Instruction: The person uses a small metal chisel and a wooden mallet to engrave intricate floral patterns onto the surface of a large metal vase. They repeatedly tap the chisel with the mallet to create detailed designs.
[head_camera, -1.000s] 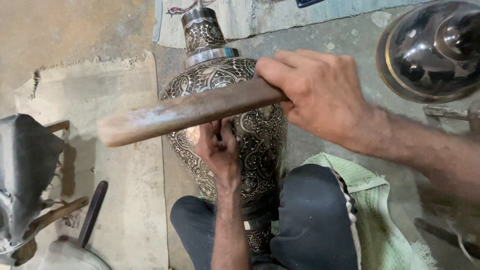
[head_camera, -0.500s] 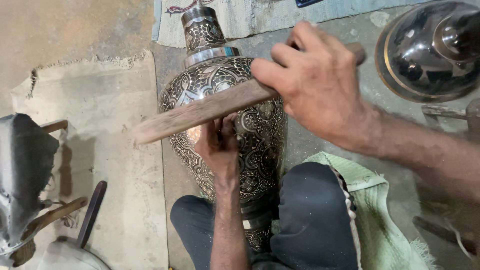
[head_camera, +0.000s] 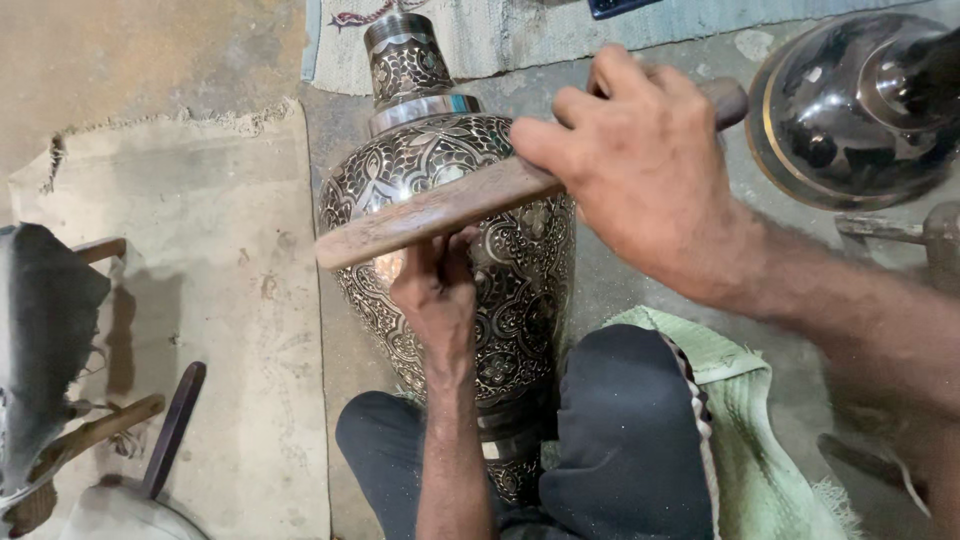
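Two bare hands at work on one tall engraved metal vase (head_camera: 450, 230), lying tilted along the floor with neck pointing away and base clamped between dark-trousered knees (head_camera: 620, 430). Right hand (head_camera: 640, 170) clenched around a flat wooden mallet (head_camera: 440, 210), grip wrapped fully over the thick end, the long worn blade of wood angled down to the left and lying across the upper belly of the vase. Left hand (head_camera: 435, 290) pressed against the vase just under the wood, fingers pinched together at the engraved surface; whatever sits in that grip hidden under the mallet, so impossible to tell what, if anything, is held. Silvery floral pattern over dark ground on the body of the vase, a plain bright band below the narrow neck.

Pale green cloth (head_camera: 750, 440) spread under the right knee. Worn beige mat (head_camera: 210, 260) on the floor to the left of the vase, frayed along its top edge. Large dark polished metal vessel (head_camera: 850, 110) at upper right, well apart from the vase. Dark crumpled sheet of metal (head_camera: 40, 350) at the left edge, with a wooden-handled tool (head_camera: 95, 435) and a dark curved bar (head_camera: 175, 430) just beside it. Striped rug (head_camera: 520, 35) beyond the neck of the vase.
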